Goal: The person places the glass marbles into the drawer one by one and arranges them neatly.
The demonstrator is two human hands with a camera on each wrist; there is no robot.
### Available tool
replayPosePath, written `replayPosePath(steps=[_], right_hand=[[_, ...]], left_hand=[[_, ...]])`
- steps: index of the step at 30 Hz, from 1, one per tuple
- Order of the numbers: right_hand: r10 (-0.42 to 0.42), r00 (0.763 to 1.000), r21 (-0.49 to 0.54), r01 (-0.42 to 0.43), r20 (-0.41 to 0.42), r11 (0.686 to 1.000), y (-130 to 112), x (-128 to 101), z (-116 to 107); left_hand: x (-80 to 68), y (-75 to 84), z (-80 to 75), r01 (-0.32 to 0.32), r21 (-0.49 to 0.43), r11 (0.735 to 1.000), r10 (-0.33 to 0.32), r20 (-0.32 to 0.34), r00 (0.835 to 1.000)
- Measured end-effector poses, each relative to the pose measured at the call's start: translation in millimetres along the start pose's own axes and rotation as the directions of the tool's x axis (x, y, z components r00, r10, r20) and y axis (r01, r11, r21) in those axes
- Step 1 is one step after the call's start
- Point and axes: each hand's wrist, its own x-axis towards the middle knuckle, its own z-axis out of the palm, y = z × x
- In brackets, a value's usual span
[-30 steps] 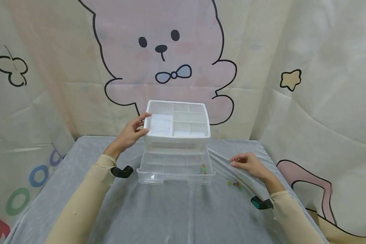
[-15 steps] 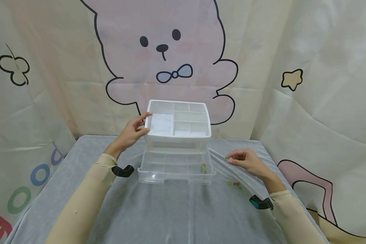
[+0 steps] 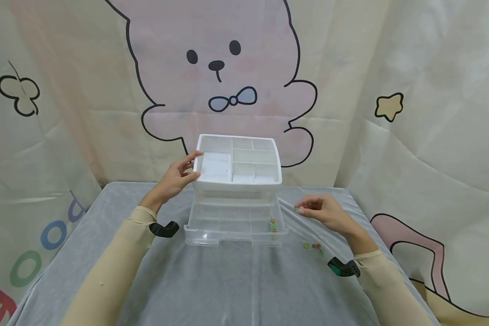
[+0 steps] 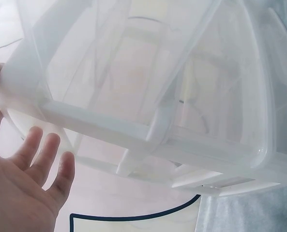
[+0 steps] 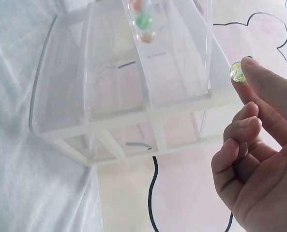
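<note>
Right hand (image 3: pixel 328 213): a small yellow-green bead (image 5: pixel 237 72) is pinched at the tips of thumb and forefinger, the other fingers curled loosely toward the palm; the grip is clenched on the bead alone. The hand is held just right of the clear drawer (image 3: pixel 235 226), which is pulled out from the base of the white organizer (image 3: pixel 237 174), and is apart from it. Left hand (image 3: pixel 175 179): fingers are nearly straight and laid against the organizer's upper left corner, the thumb at the rim; the grip is released, nothing enclosed. In the head view, several beads (image 3: pixel 272 225) are seen in the drawer's right front compartment, and a few loose beads (image 3: pixel 314 246) are seen on the grey-covered bench (image 3: pixel 228 285) near the right wrist. The bead in the fingers is barely a speck there. In the right wrist view it is shown plainly, round and glassy, with the drawer's dividers and its orange and green beads beyond. In the left wrist view only the translucent underside of the organizer is seen, with the fingers spread beside it; contact cannot be judged there.
</note>
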Motion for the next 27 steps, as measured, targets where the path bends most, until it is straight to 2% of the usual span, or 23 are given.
replayPosePath(steps=[8, 21, 27], right_hand=[[-0.053, 0.999, -0.004, 0.053, 0.002, 0.999, -5, 8, 9], [-0.120, 0.990, 0.062, 0.116, 0.072, 0.991, -20, 18, 22], [-0.159, 0.983, 0.042, 0.156, 0.090, 0.987, -24, 25, 30]], left_hand=[[-0.4, 1.3, 1.9, 0.006, -0.001, 1.000, -0.006, 0.005, 1.000], [-0.9, 0.0, 1.3, 0.011, 0.004, 1.000, -0.011, -0.007, 1.000], [-0.8, 0.0, 0.8, 0.004, 0.006, 1.000, -0.004, -0.009, 1.000]])
